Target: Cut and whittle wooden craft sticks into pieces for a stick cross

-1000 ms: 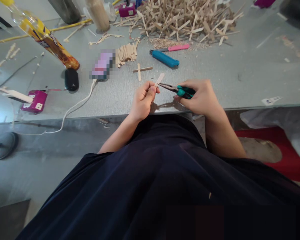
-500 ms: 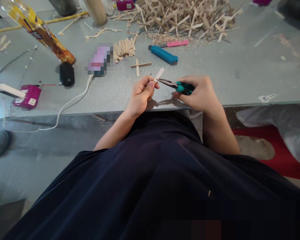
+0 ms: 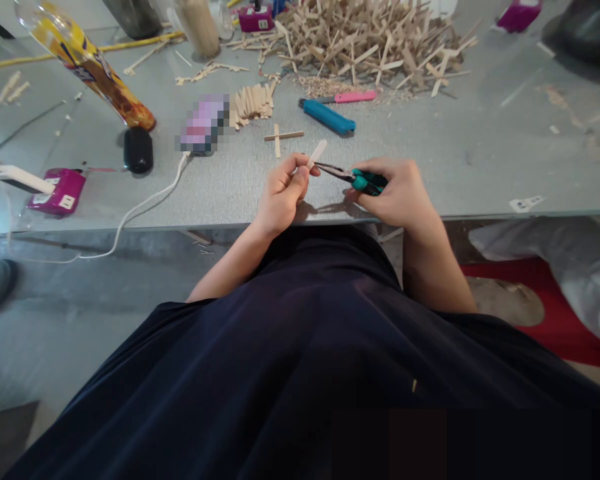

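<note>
Between the thumb and fingers of my left hand (image 3: 283, 193) is a pale wooden stick (image 3: 319, 152), its rounded end pointing up and away from me. My right hand (image 3: 397, 190) is closed around needle-nose pliers (image 3: 361, 180) with green and black handles. The plier tips reach the stick just above my left thumb; whether the jaws pinch it I cannot tell. Beyond my left hand, a cross of two wooden sticks (image 3: 277, 137) lies on the table. A row of short wooden sticks (image 3: 253, 105) is behind it.
A large heap of wooden pieces (image 3: 365, 43) covers the table's back. A blue cutter (image 3: 327, 117) and a pink-handled tool (image 3: 355, 97) lie before it. At left are a phone (image 3: 205, 123) on a white cable (image 3: 145, 202), a black case (image 3: 138, 151) and a yellow-labelled bottle (image 3: 95, 73).
The view has shifted slightly, so the table things appear a little lower. My hands, the stick and the pliers keep almost the same position.
</note>
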Motion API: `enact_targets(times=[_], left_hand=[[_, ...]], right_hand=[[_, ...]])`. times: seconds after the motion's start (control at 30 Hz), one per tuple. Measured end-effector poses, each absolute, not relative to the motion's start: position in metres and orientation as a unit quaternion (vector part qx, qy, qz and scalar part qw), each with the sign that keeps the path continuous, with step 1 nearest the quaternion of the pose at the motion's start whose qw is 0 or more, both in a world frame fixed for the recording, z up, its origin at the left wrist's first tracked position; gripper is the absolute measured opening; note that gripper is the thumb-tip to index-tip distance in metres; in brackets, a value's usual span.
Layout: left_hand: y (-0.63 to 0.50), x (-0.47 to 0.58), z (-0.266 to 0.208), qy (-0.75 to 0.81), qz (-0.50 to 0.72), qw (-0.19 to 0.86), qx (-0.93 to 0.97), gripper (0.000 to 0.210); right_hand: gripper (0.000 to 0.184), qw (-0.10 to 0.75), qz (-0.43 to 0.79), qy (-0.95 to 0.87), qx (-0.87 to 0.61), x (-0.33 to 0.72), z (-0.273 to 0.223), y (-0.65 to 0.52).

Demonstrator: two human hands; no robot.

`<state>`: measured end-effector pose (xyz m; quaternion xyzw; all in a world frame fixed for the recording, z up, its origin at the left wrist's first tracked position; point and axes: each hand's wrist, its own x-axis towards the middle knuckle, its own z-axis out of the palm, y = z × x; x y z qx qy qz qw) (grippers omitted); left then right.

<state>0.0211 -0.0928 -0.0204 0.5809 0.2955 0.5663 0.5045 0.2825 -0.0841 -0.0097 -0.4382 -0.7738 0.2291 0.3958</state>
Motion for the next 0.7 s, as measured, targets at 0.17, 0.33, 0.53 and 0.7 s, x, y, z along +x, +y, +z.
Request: enact_targets(times=[0.17, 0.33, 0.53, 0.7], left_hand=[[-0.09, 0.021, -0.023, 0.27, 0.564, 0.511, 0.59, 0.058], [-0.08, 0.02, -0.033, 0.236, 0.567, 0.51, 0.602, 0.058], [-0.078, 0.018, -0.038, 0.258, 0.552, 0.499, 0.616, 0.058], [-0.084, 0.02, -0.035, 0.287, 0.551, 0.477, 0.622, 0.061]], right_hand=[[0.025, 0.4, 0.222, -0.774, -0.438, 0.282, -0.01, -0.084], [0.026, 0.399, 0.213, -0.775, -0.442, 0.283, -0.012, -0.083], [0.02, 0.397, 0.187, -0.789, -0.43, 0.282, -0.013, -0.083], [0.012, 0.393, 0.154, -0.801, -0.425, 0.28, -0.014, -0.082]])
